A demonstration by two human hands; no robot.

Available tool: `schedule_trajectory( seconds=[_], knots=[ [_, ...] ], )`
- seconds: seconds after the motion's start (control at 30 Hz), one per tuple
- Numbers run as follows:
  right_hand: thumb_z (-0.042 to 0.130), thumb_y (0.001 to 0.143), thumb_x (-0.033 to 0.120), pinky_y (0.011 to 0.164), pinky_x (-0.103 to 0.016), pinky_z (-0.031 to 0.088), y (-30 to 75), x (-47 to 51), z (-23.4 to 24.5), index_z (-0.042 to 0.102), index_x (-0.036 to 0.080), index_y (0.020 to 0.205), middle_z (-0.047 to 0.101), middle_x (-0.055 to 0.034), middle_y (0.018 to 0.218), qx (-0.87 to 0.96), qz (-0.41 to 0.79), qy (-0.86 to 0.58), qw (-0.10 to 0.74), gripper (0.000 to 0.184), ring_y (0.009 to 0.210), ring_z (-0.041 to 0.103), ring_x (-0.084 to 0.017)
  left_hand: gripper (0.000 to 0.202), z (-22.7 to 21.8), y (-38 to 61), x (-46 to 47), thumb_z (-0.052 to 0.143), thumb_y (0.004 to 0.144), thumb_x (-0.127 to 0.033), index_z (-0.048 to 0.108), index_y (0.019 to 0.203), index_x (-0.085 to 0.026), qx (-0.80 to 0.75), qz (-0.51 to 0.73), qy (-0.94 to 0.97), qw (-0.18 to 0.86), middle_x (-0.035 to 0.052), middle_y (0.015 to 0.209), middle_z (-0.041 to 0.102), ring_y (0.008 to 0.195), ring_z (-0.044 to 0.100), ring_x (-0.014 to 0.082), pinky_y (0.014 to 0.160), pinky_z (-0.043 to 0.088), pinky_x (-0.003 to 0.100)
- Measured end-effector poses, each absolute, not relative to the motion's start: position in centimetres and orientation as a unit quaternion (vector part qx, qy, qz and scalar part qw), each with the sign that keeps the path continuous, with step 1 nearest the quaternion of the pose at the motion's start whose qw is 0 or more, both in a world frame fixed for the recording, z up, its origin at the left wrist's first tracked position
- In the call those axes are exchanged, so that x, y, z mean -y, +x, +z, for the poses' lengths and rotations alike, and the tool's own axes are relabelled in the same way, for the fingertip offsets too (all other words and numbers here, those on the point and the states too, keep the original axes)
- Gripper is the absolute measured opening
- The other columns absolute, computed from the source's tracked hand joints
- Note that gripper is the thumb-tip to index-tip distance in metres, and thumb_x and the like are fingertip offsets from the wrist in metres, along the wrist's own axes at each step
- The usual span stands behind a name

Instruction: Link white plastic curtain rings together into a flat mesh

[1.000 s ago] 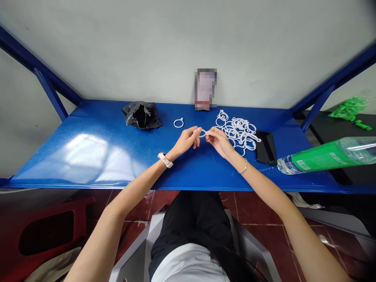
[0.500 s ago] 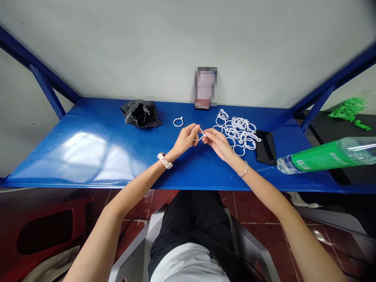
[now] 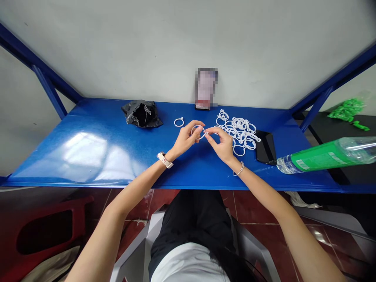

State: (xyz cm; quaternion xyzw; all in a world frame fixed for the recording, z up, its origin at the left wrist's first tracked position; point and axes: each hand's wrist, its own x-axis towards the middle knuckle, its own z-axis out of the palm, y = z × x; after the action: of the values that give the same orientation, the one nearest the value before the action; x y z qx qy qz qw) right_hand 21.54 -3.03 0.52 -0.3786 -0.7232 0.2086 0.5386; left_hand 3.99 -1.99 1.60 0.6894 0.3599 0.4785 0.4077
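Note:
A white plastic curtain ring [image 3: 192,132] is held above the blue table between both hands. My left hand [image 3: 186,138] grips its round part, thumb across the near side and fingers behind. The fingertips of my right hand [image 3: 221,143] pinch the small tab on the ring's right side. Another white ring [image 3: 179,122] lies alone on the table, just beyond my left hand. Past my right hand spreads a loose pile of several white rings [image 3: 239,131], partly overlapping one another.
An open black plastic bag [image 3: 142,113] sits at the back left of the blue table [image 3: 126,137]. A phone [image 3: 205,90] leans on the wall. To the right lie a dark phone [image 3: 266,147] and a bottle with a green label [image 3: 323,156]. Green plastic pieces [image 3: 349,109] are farther right.
The ring has turned so its round opening now faces me more. My right hand has shifted its hold, with the wrist coming slightly left and the fingers pinching the tab.

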Motion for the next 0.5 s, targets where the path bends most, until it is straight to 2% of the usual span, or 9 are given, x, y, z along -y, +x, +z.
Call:
schedule_trajectory(
  seconds=[0.13,0.27,0.5],
  knots=[
    [0.065,0.094,0.040,0.085,-0.038,0.060,21.8,2.8,0.6,0.071,0.025,0.093,0.078,-0.0040,0.096,0.719,0.179,-0.379,0.555,0.017,0.092,0.074,-0.021,0.060,1.6,3.3,1.6,0.069,0.086,-0.061,0.056,0.123,-0.017,-0.333,0.441,0.787,0.273,-0.0019,0.075,0.062,0.066,0.059,0.0121,0.066,0.049,0.024],
    [0.067,0.093,0.038,0.084,-0.038,0.060,21.9,2.6,0.6,0.071,0.025,0.090,0.078,-0.0036,0.093,0.717,0.167,-0.367,0.568,0.014,0.091,0.075,-0.021,0.058,1.5,2.9,1.2,0.062,0.093,-0.057,0.054,0.132,-0.014,-0.323,0.431,0.816,0.208,0.0025,0.084,0.066,0.073,0.062,0.0134,0.072,0.052,0.025],
    [0.067,0.092,0.042,0.084,-0.040,0.060,22.1,2.3,0.4,0.072,0.025,0.086,0.078,-0.0034,0.091,0.696,0.163,-0.378,0.588,0.019,0.088,0.074,-0.021,0.056,1.8,2.6,0.9,0.069,0.088,-0.056,0.062,0.126,-0.016,-0.333,0.469,0.805,0.148,0.0037,0.086,0.070,0.071,0.063,0.0131,0.074,0.053,0.028]
  ],
)
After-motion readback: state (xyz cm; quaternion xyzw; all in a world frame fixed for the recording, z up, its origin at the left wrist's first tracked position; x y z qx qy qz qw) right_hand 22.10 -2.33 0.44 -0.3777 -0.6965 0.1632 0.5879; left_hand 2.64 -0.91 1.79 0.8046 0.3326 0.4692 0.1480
